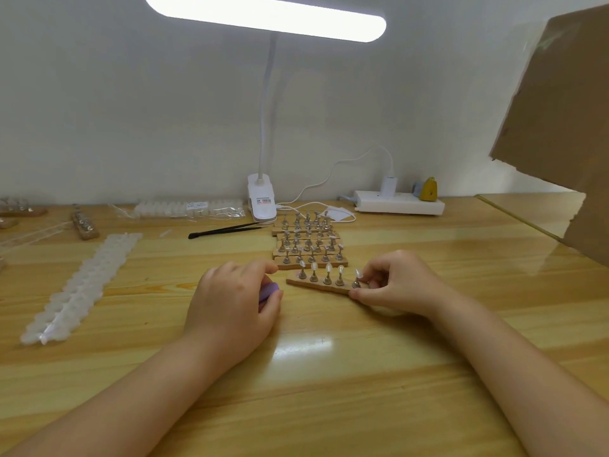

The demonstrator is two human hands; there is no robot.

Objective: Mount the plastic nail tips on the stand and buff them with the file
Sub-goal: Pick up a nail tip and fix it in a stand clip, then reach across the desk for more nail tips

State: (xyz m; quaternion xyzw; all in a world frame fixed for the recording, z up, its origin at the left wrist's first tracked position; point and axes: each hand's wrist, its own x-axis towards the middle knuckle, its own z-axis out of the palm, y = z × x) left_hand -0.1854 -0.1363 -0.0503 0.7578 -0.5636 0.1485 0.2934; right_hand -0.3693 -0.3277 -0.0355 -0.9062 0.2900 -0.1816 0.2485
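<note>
Wooden desk (329, 374) under a lamp. The stand (318, 285) is laid left-to-right between the hands; its right end is pinched by the right hand (392, 283), and the file (268, 290) is gripped just left by the left hand (234, 301).

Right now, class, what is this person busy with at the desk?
A person sits at a wooden desk under a lamp. The right hand pinches the end peg of the nearest wooden stand, which carries a row of nail tips. The left hand holds a purple file just beside that stand. More stands wait behind, and strips of spare tips lie to the left.
</note>
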